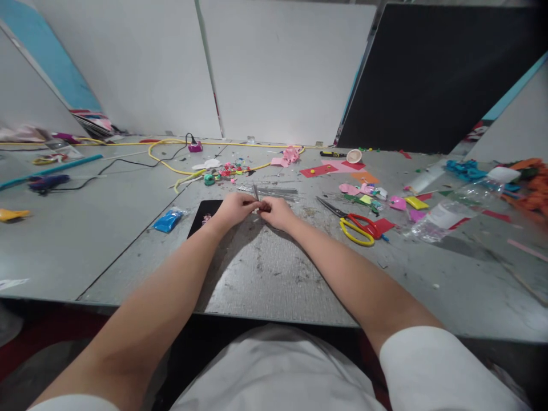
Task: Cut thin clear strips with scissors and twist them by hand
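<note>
Fingertips nearly touching, my two hands meet low over the middle of the table. My left hand (235, 209) is closed in a pinch, and my right hand (276, 213) is curled closed beside it. A thin grey wire (256, 192) sticks up from between the fingers; its lower end is hidden. Just beyond lies a loose bunch of grey wires (278, 192). Partly under my left forearm is a black card-like object (204, 216) with a small pink print. Scissors (351, 221) with red and yellow handles lie to the right of my right hand.
A blue packet (168, 220) lies at left. Behind the wires are bead-like scraps (231, 169), a yellow cord (166, 165) and a pink bow-like piece (290, 154). Further right are a yellow packet (416, 203) and a lying plastic bottle (466, 205). Upright boards (291, 74) close off the back.
</note>
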`<action>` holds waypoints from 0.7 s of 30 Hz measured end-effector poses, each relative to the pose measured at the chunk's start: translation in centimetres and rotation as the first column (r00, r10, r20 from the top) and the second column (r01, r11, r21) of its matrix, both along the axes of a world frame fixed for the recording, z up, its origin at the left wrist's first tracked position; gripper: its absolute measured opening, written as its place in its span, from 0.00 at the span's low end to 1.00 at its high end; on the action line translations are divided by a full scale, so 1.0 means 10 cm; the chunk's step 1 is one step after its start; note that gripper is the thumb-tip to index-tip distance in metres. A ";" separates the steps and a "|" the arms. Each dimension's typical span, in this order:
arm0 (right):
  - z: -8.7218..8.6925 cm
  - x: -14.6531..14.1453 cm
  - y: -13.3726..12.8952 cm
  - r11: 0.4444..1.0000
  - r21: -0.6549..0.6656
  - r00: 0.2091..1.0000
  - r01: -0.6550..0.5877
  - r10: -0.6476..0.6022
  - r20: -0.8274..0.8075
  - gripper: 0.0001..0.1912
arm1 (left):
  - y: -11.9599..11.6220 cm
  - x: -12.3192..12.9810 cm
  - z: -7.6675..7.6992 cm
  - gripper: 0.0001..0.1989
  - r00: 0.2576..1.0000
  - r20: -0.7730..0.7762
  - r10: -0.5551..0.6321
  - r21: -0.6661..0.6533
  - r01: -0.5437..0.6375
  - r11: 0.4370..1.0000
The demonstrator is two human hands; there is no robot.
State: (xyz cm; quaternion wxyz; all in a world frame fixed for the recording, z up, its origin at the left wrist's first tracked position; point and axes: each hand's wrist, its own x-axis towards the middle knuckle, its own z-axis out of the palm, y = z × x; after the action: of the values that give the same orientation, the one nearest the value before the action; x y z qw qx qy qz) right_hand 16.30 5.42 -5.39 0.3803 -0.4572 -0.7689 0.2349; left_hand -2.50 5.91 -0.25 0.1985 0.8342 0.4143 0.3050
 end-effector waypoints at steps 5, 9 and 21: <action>0.02 0.00 0.00 0.999 -0.024 0.999 -0.047 0.046 -0.020 0.05 | -0.02 0.06 -0.03 0.15 0.981 0.192 0.008 -0.039 -0.001 0.999; 0.22 0.09 -0.05 0.999 -0.035 0.977 -0.036 0.043 0.208 0.03 | -0.04 0.09 -0.03 0.15 0.982 0.190 0.024 -0.076 -0.009 0.997; 0.82 0.08 -0.41 0.962 -0.261 0.675 0.075 0.144 0.723 0.05 | 0.00 0.02 -0.01 0.19 0.974 0.138 0.178 -0.063 -0.171 0.983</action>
State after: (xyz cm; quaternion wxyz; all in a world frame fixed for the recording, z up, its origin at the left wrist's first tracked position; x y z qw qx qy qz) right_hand 17.14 1.28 2.77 -0.0318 -0.5454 -0.8257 0.1404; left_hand -2.33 5.88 -0.30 0.2211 0.7654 0.4781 0.3697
